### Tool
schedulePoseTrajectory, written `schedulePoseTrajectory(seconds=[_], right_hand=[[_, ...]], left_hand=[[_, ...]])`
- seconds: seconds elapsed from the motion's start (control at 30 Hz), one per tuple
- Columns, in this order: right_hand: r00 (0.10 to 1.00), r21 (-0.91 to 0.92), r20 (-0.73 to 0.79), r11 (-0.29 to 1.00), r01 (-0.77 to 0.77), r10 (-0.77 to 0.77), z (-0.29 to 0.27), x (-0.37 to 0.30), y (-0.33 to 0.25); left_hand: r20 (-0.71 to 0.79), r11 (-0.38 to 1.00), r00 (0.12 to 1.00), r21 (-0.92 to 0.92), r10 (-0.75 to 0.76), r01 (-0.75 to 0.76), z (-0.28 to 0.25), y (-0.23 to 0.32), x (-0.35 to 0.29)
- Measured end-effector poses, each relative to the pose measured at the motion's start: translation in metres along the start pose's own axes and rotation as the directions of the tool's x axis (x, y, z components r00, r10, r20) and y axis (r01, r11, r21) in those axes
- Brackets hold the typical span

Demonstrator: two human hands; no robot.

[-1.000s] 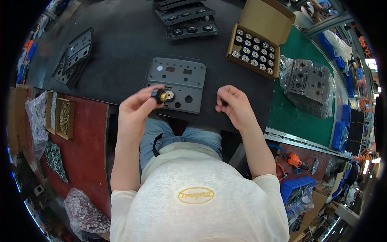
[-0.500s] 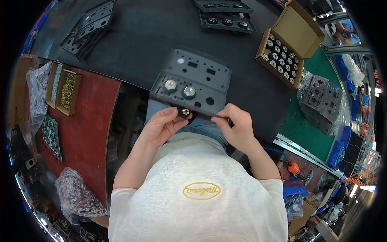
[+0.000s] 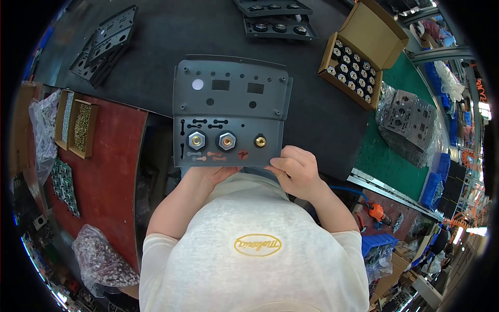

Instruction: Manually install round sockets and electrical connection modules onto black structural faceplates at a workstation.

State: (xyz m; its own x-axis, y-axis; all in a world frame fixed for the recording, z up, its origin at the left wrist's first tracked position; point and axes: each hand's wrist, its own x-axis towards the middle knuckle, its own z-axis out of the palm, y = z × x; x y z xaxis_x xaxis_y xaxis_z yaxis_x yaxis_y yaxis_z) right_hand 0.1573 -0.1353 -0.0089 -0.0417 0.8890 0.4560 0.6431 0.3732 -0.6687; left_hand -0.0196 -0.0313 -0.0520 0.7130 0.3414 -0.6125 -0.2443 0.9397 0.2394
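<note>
A dark grey bent metal panel (image 3: 228,109), full of holes and slots, is held up in front of me. Two connectors with silver hex nuts (image 3: 227,141) sit in its lower half. In the round hole at the right shows the brass threaded end of a third, black-bodied connector (image 3: 260,141), with no nut on it. My left hand (image 3: 217,173) reaches under the panel, its fingers mostly hidden; skin shows through the cutouts, and it appears to hold that connector from behind. My right hand (image 3: 295,169) pinches the panel's lower right corner between thumb and fingers.
An open cardboard box (image 3: 353,73) of nutted connectors stands at the back right, by bagged metal panels (image 3: 408,117). More panels (image 3: 106,44) lie back left, others (image 3: 280,26) at the far side. Left are trays of small screws (image 3: 82,127) and circuit boards (image 3: 65,187).
The panel has been raised and turned flat toward view. The connector in my left hand has gone from below the panel's edge into the right-hand hole from behind. My right hand still grips the corner.
</note>
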Motion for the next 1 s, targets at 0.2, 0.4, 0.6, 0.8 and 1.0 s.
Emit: schedulePoseTrajectory(seconds=[0.2,0.4,0.6,0.8,1.0], right_hand=[[0.999,0.019,-0.02,0.999,-0.046,0.047,-0.001,-0.002,0.011],[0.991,0.041,-0.078,0.994,-0.104,0.107,-0.003,0.002,0.021],[0.986,-0.042,0.067,0.988,-0.147,0.15,-0.011,0.011,0.029],[0.737,0.313,0.074,0.686,-0.657,0.671,-0.047,0.026,0.057],[0.497,0.752,0.32,0.104,-0.651,0.807,-0.062,0.034,0.083]], left_hand=[[-0.011,1.0,1.0,0.028,0.01,-0.009,-0.005,-0.005,0.014],[0.323,0.983,0.938,0.088,0.127,-0.164,0.027,0.0,0.006],[0.085,0.955,0.98,0.225,0.179,-0.194,0.044,-0.006,0.015],[0.087,0.959,0.964,0.118,0.25,-0.259,0.051,-0.008,0.029],[0.077,0.942,0.948,0.114,0.309,-0.317,0.049,-0.011,0.035]])
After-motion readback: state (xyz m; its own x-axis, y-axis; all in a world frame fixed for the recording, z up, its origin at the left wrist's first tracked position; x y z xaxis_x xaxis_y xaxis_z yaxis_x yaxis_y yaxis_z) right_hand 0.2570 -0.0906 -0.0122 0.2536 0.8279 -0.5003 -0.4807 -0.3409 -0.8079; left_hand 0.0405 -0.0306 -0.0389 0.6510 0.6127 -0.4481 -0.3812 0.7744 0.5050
